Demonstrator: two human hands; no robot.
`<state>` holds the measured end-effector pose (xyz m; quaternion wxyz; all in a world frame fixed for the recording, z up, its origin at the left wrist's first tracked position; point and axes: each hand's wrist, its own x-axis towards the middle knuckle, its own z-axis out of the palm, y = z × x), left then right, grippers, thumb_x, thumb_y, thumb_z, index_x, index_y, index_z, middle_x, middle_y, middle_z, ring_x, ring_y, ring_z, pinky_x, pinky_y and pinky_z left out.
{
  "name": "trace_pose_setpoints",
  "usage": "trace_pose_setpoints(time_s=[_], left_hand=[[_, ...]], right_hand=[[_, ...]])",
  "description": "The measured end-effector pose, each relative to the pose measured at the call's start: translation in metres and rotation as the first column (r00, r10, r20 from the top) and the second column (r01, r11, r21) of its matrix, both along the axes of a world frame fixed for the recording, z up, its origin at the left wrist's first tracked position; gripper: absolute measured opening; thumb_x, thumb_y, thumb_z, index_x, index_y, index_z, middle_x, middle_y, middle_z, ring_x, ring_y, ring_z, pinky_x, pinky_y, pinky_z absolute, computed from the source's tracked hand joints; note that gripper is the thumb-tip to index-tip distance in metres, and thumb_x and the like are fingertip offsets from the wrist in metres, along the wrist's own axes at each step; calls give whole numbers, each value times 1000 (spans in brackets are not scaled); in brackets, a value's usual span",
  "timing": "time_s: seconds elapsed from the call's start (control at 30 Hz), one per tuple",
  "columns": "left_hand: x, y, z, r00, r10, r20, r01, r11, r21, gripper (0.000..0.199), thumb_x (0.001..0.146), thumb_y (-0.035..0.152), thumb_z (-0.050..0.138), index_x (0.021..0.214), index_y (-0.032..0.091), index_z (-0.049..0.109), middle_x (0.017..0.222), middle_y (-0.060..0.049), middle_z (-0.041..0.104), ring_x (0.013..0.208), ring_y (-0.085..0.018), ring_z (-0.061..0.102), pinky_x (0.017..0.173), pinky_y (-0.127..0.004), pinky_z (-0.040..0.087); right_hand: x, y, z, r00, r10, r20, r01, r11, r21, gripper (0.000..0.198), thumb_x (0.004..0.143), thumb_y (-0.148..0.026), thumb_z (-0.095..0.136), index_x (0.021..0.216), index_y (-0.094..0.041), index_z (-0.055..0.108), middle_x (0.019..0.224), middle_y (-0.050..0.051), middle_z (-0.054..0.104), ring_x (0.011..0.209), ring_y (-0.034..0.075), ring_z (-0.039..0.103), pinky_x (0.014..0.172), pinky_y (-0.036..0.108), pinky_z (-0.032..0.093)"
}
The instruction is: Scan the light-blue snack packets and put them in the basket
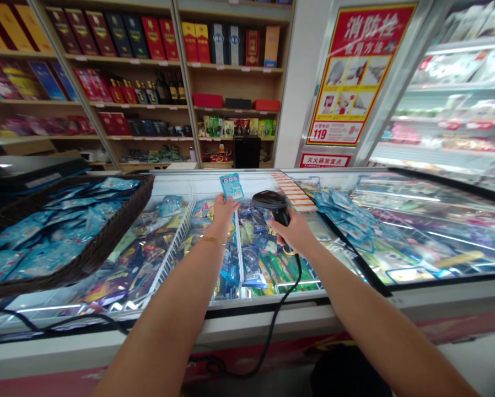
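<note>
Pinched in my left hand (pixel 225 209) is a small light-blue packet (pixel 231 186), held upright above the chest freezer. My right hand (pixel 292 231) grips a black barcode scanner (pixel 272 201) by its handle, its head turned toward the packet but apart from it. From the scanner a black cable (pixel 275 314) hangs down over the freezer's front edge. On the left a dark wicker basket (pixel 134 212) holds many similar blue packets. Another pile of blue packets (pixel 346 215) lies on the freezer's glass lid to the right of my right hand.
Under both hands, the chest freezer (pixel 247 328) holds bagged frozen goods, split by white wire dividers (pixel 175 242). Behind it rise wooden shelves (pixel 239 69) with boxes and bottles. A red fire-hydrant poster (pixel 359 71) hangs on the wall, and a lit display fridge (pixel 458 110) stands at right.
</note>
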<state>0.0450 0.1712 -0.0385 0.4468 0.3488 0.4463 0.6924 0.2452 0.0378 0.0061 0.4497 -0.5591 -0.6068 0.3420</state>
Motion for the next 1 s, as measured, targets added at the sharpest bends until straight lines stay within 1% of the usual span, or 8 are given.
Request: trace_pose_setpoints(time_s=[0.13, 0.23, 0.33, 0.5, 0.7, 0.83, 0.9, 1.0], left_hand=[[-1, 0, -2, 999, -27, 23, 26, 999, 33, 20, 85, 17, 68, 105, 19, 69, 90, -4, 78, 90, -17, 78, 97, -36, 60], [-2, -1, -2, 998, -36, 41, 35, 999, 37, 23, 86, 15, 68, 108, 20, 71, 87, -3, 78, 88, -16, 78, 97, -36, 60], [-3, -2, -1, 998, -54, 42, 53, 998, 40, 19, 86, 14, 67, 105, 19, 72, 86, -3, 77, 87, -15, 77, 96, -35, 60], [-2, -4, 0, 997, -62, 52, 62, 998, 17, 7, 88, 12, 65, 92, 17, 68, 84, -3, 77, 84, -14, 77, 96, -33, 60], [-1, -4, 1, 996, -73, 49, 72, 997, 18, 11, 88, 9, 61, 91, 18, 67, 86, -3, 77, 83, -13, 76, 99, -34, 58], [0, -8, 4, 997, -72, 14, 72, 997, 0, 5, 87, 14, 61, 88, 18, 65, 83, -4, 76, 83, -15, 77, 92, -32, 59], [2, -10, 7, 995, -68, -69, 67, 998, -23, 2, 87, 18, 63, 86, 18, 65, 81, -4, 76, 85, -17, 77, 83, -28, 58], [13, -10, 15, 976, -81, -202, 69, 995, -68, 9, 85, 23, 66, 78, 18, 64, 77, -5, 74, 87, -22, 77, 68, -25, 52]], right_hand=[[0, -3, 2, 1000, 13, -15, -13, 1000, 12, 19, 83, -32, 74, 91, -23, 59, 48, -7, 55, 37, 14, 54, 43, 23, 44], [1, -2, 1, 999, 29, -30, -28, 999, 23, 20, 82, -32, 74, 91, -23, 60, 49, -7, 55, 36, 13, 53, 42, 23, 43], [2, -1, 0, 999, 36, -28, -35, 999, 33, 18, 83, -31, 73, 91, -23, 59, 50, -7, 56, 36, 12, 52, 42, 23, 44], [1, -2, 1, 999, 35, -27, -34, 999, 29, 18, 82, -31, 74, 90, -23, 60, 50, -7, 55, 36, 12, 52, 43, 23, 43], [3, -2, 0, 999, 46, -21, -46, 998, 30, 17, 83, -31, 71, 92, -22, 59, 50, -6, 56, 38, 13, 54, 43, 24, 44], [4, 2, -1, 997, 60, -44, -59, 998, 23, 19, 84, -32, 71, 94, -22, 57, 50, -7, 56, 39, 15, 56, 43, 24, 45], [6, 3, 0, 996, 62, -56, -62, 998, 7, 21, 84, -32, 72, 93, -23, 56, 48, -7, 55, 39, 15, 56, 43, 23, 45], [19, 0, 5, 997, 20, -73, -22, 1000, -22, 22, 84, -31, 73, 89, -23, 53, 47, -8, 54, 37, 14, 54, 41, 22, 43]])
